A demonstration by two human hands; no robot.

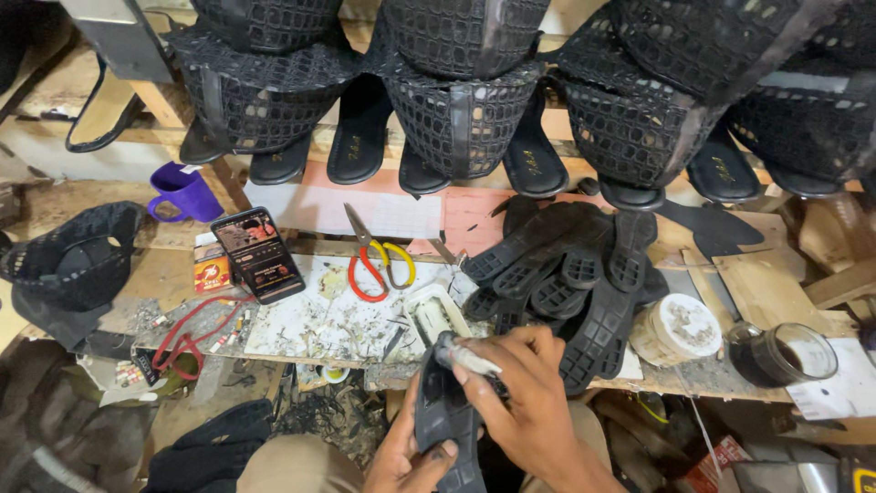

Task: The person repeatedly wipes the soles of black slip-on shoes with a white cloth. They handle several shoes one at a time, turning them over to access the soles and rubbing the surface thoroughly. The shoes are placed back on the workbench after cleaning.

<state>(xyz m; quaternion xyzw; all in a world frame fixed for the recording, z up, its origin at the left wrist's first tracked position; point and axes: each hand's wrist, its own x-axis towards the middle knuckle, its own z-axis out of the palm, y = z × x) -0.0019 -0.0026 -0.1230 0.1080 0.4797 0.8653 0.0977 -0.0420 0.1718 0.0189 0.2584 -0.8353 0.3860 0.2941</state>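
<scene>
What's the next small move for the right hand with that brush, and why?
Probably draw the brush down along the black sole. The right hand holds its tip at the sole's upper end, while the left hand steadies the sole from below, the rest unbrushed.

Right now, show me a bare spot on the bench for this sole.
Barest: the pale sheet between the purple mug and the scissors. Crowded: the heap of black soles, and the scrap-littered board beside the phone.

Sole pile crowding bench's right
</scene>
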